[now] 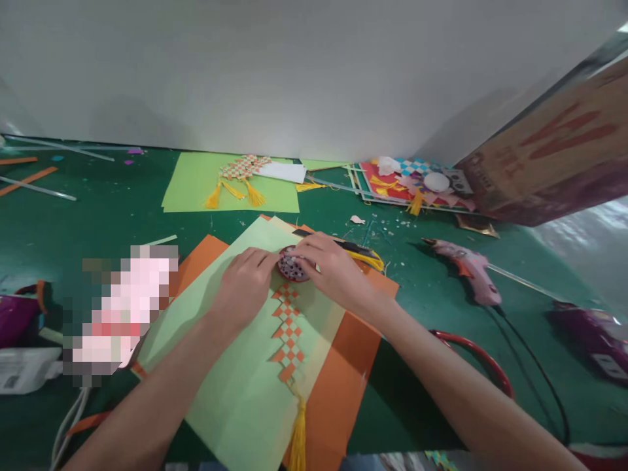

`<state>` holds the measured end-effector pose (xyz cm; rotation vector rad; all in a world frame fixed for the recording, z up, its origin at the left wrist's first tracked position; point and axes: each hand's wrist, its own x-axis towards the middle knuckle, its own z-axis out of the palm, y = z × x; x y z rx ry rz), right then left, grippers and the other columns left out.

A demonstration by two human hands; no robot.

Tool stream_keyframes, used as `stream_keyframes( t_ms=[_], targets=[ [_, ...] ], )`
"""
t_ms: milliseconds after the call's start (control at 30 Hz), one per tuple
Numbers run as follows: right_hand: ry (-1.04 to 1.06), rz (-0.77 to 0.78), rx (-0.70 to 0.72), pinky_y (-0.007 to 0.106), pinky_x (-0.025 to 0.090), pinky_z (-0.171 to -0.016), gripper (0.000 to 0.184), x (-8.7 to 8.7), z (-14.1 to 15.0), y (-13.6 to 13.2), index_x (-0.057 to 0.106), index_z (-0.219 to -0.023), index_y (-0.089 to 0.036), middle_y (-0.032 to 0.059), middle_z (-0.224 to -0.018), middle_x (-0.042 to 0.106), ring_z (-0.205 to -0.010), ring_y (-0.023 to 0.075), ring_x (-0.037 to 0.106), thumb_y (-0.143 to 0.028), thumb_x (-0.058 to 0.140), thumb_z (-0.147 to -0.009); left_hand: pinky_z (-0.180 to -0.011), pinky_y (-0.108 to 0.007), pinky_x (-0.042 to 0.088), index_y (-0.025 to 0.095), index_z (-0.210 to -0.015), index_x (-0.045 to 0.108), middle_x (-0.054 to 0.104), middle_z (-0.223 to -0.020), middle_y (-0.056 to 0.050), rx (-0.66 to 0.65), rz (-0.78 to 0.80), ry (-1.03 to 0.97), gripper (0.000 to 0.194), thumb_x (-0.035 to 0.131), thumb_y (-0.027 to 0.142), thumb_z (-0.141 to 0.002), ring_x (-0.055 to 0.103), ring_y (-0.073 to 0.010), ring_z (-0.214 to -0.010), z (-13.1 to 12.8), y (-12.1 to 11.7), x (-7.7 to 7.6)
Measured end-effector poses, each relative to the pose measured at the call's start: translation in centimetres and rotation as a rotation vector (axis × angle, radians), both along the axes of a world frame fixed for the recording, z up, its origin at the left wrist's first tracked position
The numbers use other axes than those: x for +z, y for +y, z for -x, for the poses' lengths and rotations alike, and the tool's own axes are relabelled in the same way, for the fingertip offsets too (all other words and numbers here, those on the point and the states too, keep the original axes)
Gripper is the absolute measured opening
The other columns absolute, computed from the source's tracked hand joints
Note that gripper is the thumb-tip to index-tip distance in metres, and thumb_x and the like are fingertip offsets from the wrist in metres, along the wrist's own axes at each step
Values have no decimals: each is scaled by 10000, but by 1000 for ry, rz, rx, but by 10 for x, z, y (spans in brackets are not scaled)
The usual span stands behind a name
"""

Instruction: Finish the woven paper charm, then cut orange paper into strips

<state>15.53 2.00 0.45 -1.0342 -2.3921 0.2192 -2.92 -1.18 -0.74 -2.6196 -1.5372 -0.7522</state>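
Observation:
A round, red-rimmed case (293, 267) with a pattern of dark dots lies on pale green paper (230, 386). At its left edge, my left hand (248, 281) has its fingers closed and pressed together. The fingers of my right hand (333, 268) curl over its top and right side, hiding part of it. Just below the case runs a woven orange-and-white paper strip (288, 327) with jagged edges. From its lower end hangs a yellow tassel (297, 432). Orange sheets (338, 379) stick out beneath the green paper.
A pink glue gun (466, 268) with a glue stick lies at right. Behind are a woven fish-like piece (245, 168) on green sheets, and a stack of decorated cards (392, 186). A cardboard box (554, 144) leans far right. Red-handled scissors (483, 360) lie by my right forearm. A blurred-out object (132, 301) is left.

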Motion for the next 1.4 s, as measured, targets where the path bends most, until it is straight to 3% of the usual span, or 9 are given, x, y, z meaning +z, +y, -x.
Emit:
stream_keyframes(
  t_ms=[133, 267, 433, 600, 1100, 1300, 1400],
  targets=[
    [-33, 7, 40, 320, 435, -731, 210, -6, 6, 0, 630, -766, -159, 78, -819, 618, -794, 194, 496, -118, 460, -884, -770, -338, 507, 134, -1048, 615, 699, -925, -78, -1, -57, 15, 273, 412, 56, -884, 619, -208, -876, 1, 0, -2],
    [-146, 1, 59, 303, 407, -720, 222, -4, 11, 2, 621, -741, -140, 91, -809, 601, -786, 193, 457, -95, 452, -878, -741, -330, 504, 132, -1062, 611, 698, -888, -77, 11, -120, 78, 281, 411, 57, -880, 625, -205, -833, 3, -1, -3],
    [-384, -56, 110, 310, 365, -701, 173, 7, 15, 6, 626, -766, -116, 90, -794, 594, -769, 197, 435, -63, 478, -839, -689, -320, 497, 117, -1001, 623, 697, -850, -83, -14, -247, 118, 269, 400, 49, -867, 631, -204, -795, 3, -3, -2],
    [-545, -41, 168, 311, 326, -676, 144, 22, 19, 11, 612, -761, -124, 69, -767, 584, -756, 187, 462, -96, 497, -843, -639, -322, 488, 116, -938, 627, 682, -774, -76, 16, -273, 101, 244, 404, 57, -857, 625, -208, -727, 3, -4, 1],
    [-552, 55, 85, 286, 297, -608, 133, 28, 24, 5, 593, -778, -140, 78, -816, 616, -803, 183, 536, -112, 482, -846, -597, -303, 476, 129, -878, 634, 683, -748, -67, 36, -355, 80, 207, 439, 69, -846, 623, -195, -673, 4, -5, -1],
    [-347, 143, -60, 257, 303, -599, 120, 33, 7, 1, 564, -808, -158, 56, -823, 606, -749, 158, 510, -85, 470, -823, -624, -300, 478, 152, -862, 638, 681, -753, -65, 24, -317, 93, 243, 406, 81, -875, 619, -187, -692, 4, -6, -1],
    [-214, 210, -128, 247, 329, -620, 127, 31, -3, 1, 564, -811, -165, 37, -809, 604, -705, 141, 503, -79, 472, -809, -672, -310, 486, 152, -946, 643, 694, -816, -70, -24, -245, 69, 240, 408, 121, -901, 620, -191, -744, 3, -5, -2]
  ],
)
